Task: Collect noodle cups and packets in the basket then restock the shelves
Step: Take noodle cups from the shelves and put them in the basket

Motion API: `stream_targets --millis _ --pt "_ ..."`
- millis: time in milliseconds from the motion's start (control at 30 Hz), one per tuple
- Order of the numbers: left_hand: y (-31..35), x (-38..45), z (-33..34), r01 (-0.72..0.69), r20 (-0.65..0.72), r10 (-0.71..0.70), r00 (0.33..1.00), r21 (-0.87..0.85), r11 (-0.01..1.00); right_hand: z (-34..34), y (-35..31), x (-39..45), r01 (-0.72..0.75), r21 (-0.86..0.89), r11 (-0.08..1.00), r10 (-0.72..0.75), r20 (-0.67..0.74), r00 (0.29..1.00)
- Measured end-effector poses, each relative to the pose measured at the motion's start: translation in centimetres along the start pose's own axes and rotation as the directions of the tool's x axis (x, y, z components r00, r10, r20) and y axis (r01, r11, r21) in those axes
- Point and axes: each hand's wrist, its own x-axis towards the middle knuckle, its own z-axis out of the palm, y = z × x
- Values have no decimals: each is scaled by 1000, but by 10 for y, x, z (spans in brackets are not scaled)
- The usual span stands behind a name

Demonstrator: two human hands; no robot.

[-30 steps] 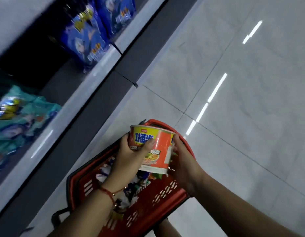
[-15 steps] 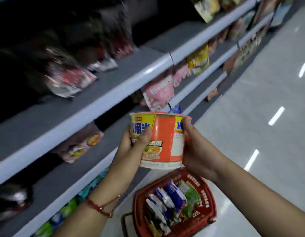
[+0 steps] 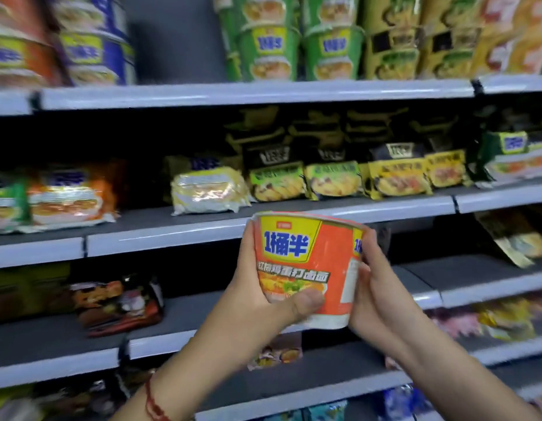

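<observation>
Head view: orange noodle cup (image 3: pixel 306 265) held upright in mid-air before the shelves (image 3: pixel 233 229), lid up, base down, long axis near vertical, printed label facing the camera. Left hand (image 3: pixel 257 296) grips its left side, thumb across the lower front. Right hand (image 3: pixel 373 287) grips its right side, fingers curled behind.

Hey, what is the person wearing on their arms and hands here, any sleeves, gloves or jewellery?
Both hands, left and right, are bare, with no gloves or rings visible. Both forearms are uncovered as far as the frame shows, with no sleeves in view. The left wrist carries a thin red string bracelet. No watch shows on either wrist.
</observation>
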Motion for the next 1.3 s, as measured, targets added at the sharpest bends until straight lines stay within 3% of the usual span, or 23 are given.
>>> stream_targets --millis 133,300,400,633,867,1000,1300 --pt "40 -20 -20 -51 -89 66 994 154 987 34 -11 12 -61 70 996 52 118 992" --pt "69 -54 -69 6 -266 55 963 223 975 102 0 35 -162 53 985 139 299 944" --pt "84 -75 -116 45 -414 57 909 234 971 160 12 52 -174 29 984 142 452 881" --pt "126 -124 -273 97 -614 219 758 438 894 326 54 107 -60 -71 996 88 507 857" --pt "177 -150 -429 20 -559 310 769 507 862 490 93 168 216 -130 968 -92 615 783" --pt "199 -133 -502 -57 -523 435 733 590 806 560 104 214 357 -125 926 -200 640 742" --pt "257 -23 -661 -244 -396 610 687 664 706 668 52 341 669 -283 687 -311 717 623"
